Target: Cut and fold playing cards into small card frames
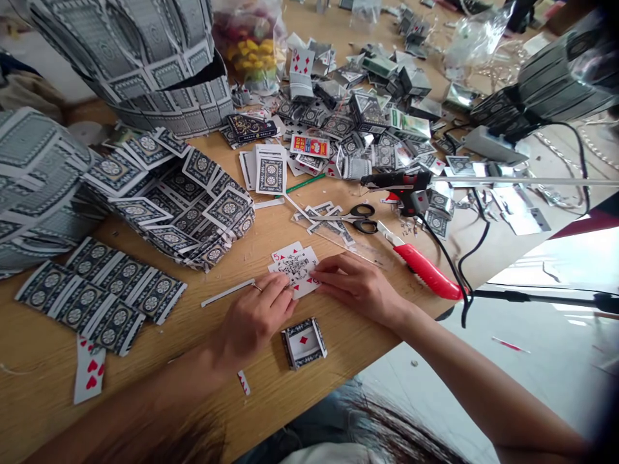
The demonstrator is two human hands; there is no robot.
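Two or so overlapping playing cards, face up, are in front of me; a red five corner shows on the rear card and a black-and-white figure on the front one. My left hand curls its fingers over their lower left edge. From the other side my right hand pinches the right edge between thumb and fingers. Just below them lies a small square frame of folded cards with a red diamond inside. A thin white strip rests beside my left hand.
Scissors, a red-handled cutter and a black glue gun with its cord lie beyond my right hand. A card-built bowl, joined card panels and a card stack stand leftward. Loose cards and boxes fill the back.
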